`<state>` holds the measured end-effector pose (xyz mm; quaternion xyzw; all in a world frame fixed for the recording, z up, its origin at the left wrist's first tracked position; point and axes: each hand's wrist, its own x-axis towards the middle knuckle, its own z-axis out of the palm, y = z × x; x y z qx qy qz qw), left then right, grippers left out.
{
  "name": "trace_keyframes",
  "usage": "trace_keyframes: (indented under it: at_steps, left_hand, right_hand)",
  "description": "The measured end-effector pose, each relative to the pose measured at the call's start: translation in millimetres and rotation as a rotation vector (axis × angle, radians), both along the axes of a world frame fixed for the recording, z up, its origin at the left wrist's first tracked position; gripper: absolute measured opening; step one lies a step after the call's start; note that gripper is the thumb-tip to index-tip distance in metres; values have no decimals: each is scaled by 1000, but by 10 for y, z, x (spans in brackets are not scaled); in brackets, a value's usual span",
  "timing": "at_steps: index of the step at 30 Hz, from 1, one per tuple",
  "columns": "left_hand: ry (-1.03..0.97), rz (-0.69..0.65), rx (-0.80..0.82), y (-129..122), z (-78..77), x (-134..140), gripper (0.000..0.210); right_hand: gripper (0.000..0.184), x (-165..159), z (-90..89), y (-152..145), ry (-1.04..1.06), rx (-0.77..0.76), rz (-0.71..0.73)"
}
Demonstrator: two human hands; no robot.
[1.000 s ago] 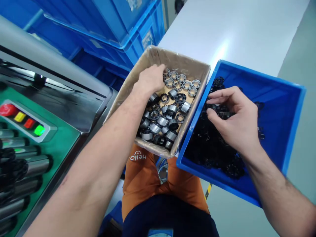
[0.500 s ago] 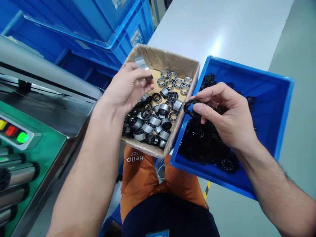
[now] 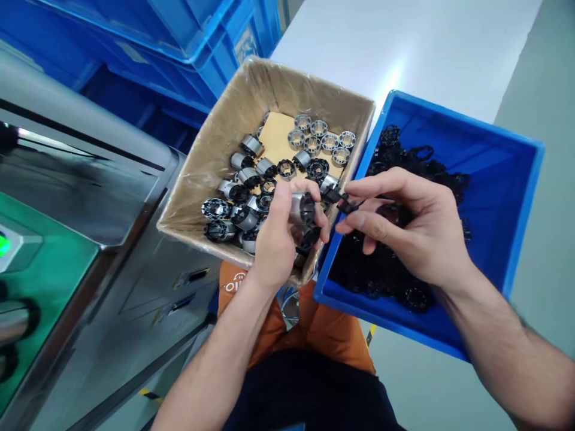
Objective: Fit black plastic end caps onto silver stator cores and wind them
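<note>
Over the front of the cardboard box [image 3: 215, 129], my left hand [image 3: 275, 248] is closed around a silver metal stator core [image 3: 297, 208], its dark end turned toward my right hand. Between the thumb and fingertips of my right hand [image 3: 417, 224] is a black slotted plastic ring [image 3: 340, 199], seen edge-on close to the core. I cannot tell whether the two parts touch. Inside the box lie several cores with black end rings [image 3: 247, 176] and several bare metal cores [image 3: 329, 142] on a yellowish sheet. Beneath my right hand, black plastic rings [image 3: 415, 297] fill much of a blue bin [image 3: 498, 197].
Blue crates [image 3: 179, 36] are stacked at the back left. At left stands a metal machine [image 3: 148, 281] with a green surface [image 3: 54, 299] carrying metal cylinders. A white table [image 3: 404, 36] extends behind the box and bin.
My left hand has moved right and toward me with the metal core, now close to my right hand. The black ring has turned edge-on. The view has shifted slightly.
</note>
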<state>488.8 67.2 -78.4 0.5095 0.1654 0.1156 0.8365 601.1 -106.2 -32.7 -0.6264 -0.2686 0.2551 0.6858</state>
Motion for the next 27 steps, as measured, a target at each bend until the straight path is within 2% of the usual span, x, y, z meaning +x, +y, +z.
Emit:
trace_keyframes:
  at_steps: [5,12,17,23,27]
  left_hand:
    - [-13,-87,84,16,-63,-108,50]
    - [-90,-199,91,70,-77,-162,43]
    - [-85,-114,197,63,-17,-114,34]
    - [-104,-186,126,18,0,-160,46]
    - [-102,-154,172,23,-10,-190,42]
  right_hand:
    - [50,-112,-75,46,-136,15,-56]
    - [42,-194,-138,95,-126,-14,-90]
    - [41,-188,-132,90,-96,-74,-110]
    - [37,-198,-120,73,-179,-29,-112]
    - [43,-179,-125,87,9,-72,-108]
